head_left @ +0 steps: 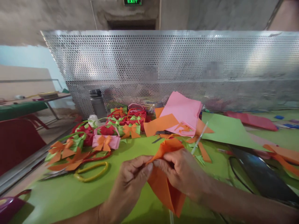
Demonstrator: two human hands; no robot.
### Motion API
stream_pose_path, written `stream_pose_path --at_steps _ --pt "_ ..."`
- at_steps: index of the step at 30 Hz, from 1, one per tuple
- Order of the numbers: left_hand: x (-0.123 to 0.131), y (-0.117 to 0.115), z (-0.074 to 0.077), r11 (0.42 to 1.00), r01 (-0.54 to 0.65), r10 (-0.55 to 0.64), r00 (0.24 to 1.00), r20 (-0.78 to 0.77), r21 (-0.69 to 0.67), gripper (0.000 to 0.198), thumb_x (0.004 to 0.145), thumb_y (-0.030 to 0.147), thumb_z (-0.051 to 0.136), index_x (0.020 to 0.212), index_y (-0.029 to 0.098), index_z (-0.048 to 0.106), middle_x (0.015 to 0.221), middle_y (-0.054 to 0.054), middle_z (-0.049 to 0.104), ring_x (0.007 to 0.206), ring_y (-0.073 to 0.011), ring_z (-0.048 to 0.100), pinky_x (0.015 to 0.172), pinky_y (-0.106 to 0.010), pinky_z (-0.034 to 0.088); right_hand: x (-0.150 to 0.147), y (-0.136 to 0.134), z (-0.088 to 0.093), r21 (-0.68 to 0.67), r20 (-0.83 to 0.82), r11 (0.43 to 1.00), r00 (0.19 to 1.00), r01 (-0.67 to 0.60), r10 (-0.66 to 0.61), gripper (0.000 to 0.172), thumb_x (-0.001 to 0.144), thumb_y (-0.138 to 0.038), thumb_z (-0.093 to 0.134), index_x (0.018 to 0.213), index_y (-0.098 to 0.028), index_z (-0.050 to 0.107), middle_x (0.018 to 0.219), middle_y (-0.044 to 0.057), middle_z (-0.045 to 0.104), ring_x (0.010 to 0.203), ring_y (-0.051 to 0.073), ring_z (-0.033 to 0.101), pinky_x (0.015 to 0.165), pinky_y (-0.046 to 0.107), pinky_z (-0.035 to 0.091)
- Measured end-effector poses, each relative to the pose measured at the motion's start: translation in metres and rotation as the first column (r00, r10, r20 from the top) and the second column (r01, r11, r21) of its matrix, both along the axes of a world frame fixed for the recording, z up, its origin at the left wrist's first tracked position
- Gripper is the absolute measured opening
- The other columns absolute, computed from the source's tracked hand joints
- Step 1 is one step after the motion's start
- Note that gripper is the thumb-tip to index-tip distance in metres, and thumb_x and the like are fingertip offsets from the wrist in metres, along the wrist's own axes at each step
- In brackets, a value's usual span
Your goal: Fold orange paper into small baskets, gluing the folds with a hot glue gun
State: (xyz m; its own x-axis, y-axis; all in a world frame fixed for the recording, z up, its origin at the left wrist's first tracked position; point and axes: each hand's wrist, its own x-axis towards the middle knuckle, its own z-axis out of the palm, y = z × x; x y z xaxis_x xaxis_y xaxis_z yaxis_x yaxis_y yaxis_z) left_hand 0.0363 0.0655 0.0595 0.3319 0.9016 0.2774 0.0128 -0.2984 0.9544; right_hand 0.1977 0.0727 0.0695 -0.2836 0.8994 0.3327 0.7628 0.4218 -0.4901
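An orange folded paper (164,191) is held up in front of me, just above the green tabletop. My left hand (130,180) pinches its left corner between thumb and fingers. Right beside it, my right hand (183,169) grips the gathered middle of the same paper, and the two thumbs nearly touch. Part of the paper rises above my right hand, and a wider folded part hangs below. Scissors with a yellow and a red handle (92,172) lie left of my left hand, partly under an orange paper bow (76,160).
Small paper baskets with bows (106,142) crowd the back left near a grey bottle (98,104). Pink sheets (178,110), a green sheet (230,130) and orange scraps lie behind my hands. A dark flat object (261,171) is at right, before a perforated metal panel (130,59).
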Motion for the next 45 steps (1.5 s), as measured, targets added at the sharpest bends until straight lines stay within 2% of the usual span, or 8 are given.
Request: stream_pose_path --at_steps 4,8,13,19,28,36,45 --pt "0.002 0.001 0.004 0.999 -0.036 0.039 0.997 -0.073 0.04 0.02 0.081 0.028 0.056 0.076 0.013 0.069 0.068 -0.003 0.066 0.062 -0.0125 0.055 0.057 -0.018 0.044 -0.001 0.001 -0.002 0.023 0.059 1.0 0.998 -0.009 0.008 0.04 0.082 -0.037 0.046 0.049 -0.016 0.056 0.041 -0.002 0.045 0.041 0.008 0.031 0.043 0.025 0.016" --pt "0.002 0.003 0.004 0.997 -0.07 0.076 0.984 -0.16 0.045 0.023 0.08 0.029 0.056 0.067 0.013 0.066 0.058 -0.001 0.06 0.053 -0.0103 0.048 0.049 -0.018 0.037 -0.002 -0.001 -0.004 0.062 0.149 0.998 0.989 0.012 -0.021 0.036 0.08 -0.035 0.048 0.051 -0.016 0.058 0.042 0.0 0.051 0.041 0.009 0.03 0.044 0.026 0.015" --pt "0.001 0.005 0.006 0.979 -0.101 0.142 0.962 -0.234 0.177 0.029 0.083 0.026 0.05 0.06 0.013 0.061 0.052 0.002 0.052 0.05 -0.0088 0.042 0.048 -0.017 0.034 -0.001 -0.002 -0.003 0.041 0.183 0.999 0.983 0.022 -0.029 0.034 0.08 -0.036 0.048 0.054 -0.017 0.057 0.047 0.001 0.056 0.043 0.009 0.032 0.046 0.027 0.016" --pt "0.0 0.007 0.003 0.95 -0.149 0.222 0.94 -0.259 0.273 0.026 0.085 0.024 0.047 0.063 0.014 0.058 0.052 0.003 0.048 0.049 -0.008 0.04 0.047 -0.016 0.033 -0.003 -0.001 -0.004 0.015 0.14 0.999 0.99 0.03 -0.032 0.032 0.081 -0.035 0.047 0.054 -0.017 0.051 0.046 -0.001 0.051 0.044 0.009 0.033 0.047 0.026 0.016" --pt "0.0 0.009 -0.002 0.977 -0.121 0.166 0.951 -0.262 0.176 0.026 0.082 0.026 0.047 0.063 0.013 0.058 0.055 0.001 0.052 0.052 -0.0093 0.043 0.049 -0.017 0.035 -0.004 0.001 -0.011 -0.019 0.124 1.0 0.992 0.012 -0.009 0.033 0.081 -0.035 0.046 0.053 -0.017 0.048 0.046 -0.002 0.048 0.044 0.009 0.032 0.048 0.026 0.017" --pt "0.001 0.01 0.002 0.978 -0.129 0.167 0.955 -0.246 0.163 0.029 0.084 0.027 0.044 0.061 0.014 0.053 0.055 0.003 0.044 0.053 -0.0088 0.039 0.049 -0.017 0.033 -0.002 0.001 -0.006 -0.055 0.087 0.998 0.996 -0.011 0.016 0.034 0.082 -0.036 0.044 0.054 -0.017 0.044 0.047 -0.004 0.043 0.046 0.008 0.03 0.048 0.026 0.018" --pt "-0.001 0.017 0.002 0.977 -0.173 0.204 0.929 -0.308 0.125 0.028 0.084 0.03 0.043 0.059 0.015 0.046 0.054 0.006 0.031 0.051 -0.008 0.029 0.045 -0.019 0.026 -0.002 0.005 -0.005 -0.269 0.051 0.96 0.994 -0.082 0.099 0.033 0.072 -0.031 0.055 0.048 -0.018 0.038 0.044 -0.007 0.032 0.045 0.007 0.03 0.044 0.023 0.02"
